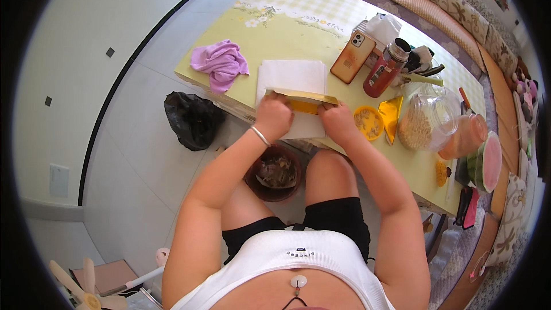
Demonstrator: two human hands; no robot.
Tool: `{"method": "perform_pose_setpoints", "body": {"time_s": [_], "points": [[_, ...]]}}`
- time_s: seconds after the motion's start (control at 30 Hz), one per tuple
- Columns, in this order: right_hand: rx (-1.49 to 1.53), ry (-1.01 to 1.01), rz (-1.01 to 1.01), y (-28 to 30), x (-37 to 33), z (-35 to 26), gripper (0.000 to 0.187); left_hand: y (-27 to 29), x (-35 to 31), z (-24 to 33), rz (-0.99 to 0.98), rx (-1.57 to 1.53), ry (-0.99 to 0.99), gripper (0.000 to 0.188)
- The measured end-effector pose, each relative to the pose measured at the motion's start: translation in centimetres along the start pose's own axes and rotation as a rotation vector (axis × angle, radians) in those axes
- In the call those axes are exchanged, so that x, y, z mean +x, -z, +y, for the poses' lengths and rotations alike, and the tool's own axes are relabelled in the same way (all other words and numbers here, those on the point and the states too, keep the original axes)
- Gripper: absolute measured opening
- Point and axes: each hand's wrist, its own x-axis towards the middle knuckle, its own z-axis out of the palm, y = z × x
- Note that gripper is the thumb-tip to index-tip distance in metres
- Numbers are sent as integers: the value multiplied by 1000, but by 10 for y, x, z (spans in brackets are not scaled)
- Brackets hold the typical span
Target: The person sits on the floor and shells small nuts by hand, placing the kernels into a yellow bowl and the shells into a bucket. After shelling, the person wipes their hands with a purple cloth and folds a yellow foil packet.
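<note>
Over a white sheet of paper [291, 73] at the table's near edge, a shiny gold foil piece [305, 106] stands partly raised, with a fold along its top. Whether it is a sheet or a flat pouch I cannot make out. My left hand [274, 117] is closed on its left end. At the right end, my right hand [337, 121] grips it with fingers curled. Just right of that hand lie a round yellow dish [368, 123] holding small pale bits and another gold foil piece [391, 116].
A purple cloth [220, 64] lies at the table's left. Toward the right are a phone [353, 56], a red flask [384, 70], a clear jar of grains [423, 123] and a cut watermelon [485, 162]. Below stand a bin [275, 175] and a black bag [194, 120].
</note>
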Motion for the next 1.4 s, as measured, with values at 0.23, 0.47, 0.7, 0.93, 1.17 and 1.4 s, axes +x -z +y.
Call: {"method": "perform_pose_setpoints", "body": {"time_s": [0.23, 0.47, 0.7, 0.93, 1.17, 1.4], "points": [[321, -206, -10, 34, 1, -23, 29, -8, 9, 16, 13, -126, -58, 3], [250, -12, -245, 57, -18, 5, 75, 11, 11, -40, -35, -782, 30, 16], [134, 130, -201, 32, -20, 3, 48, -4, 30, -82, -259, -1104, 84, 12], [216, 99, -113, 19, -14, -1, 28, 36, 38, -28, -185, -21, -172, 39], [284, 20, -171, 19, -4, -16, 27, 36, -22, 26, -183, -104, -171, 34], [351, -5, -118, 24, -2, -16, 37, 33, -37, -1, -294, -560, 112, 10]]}}
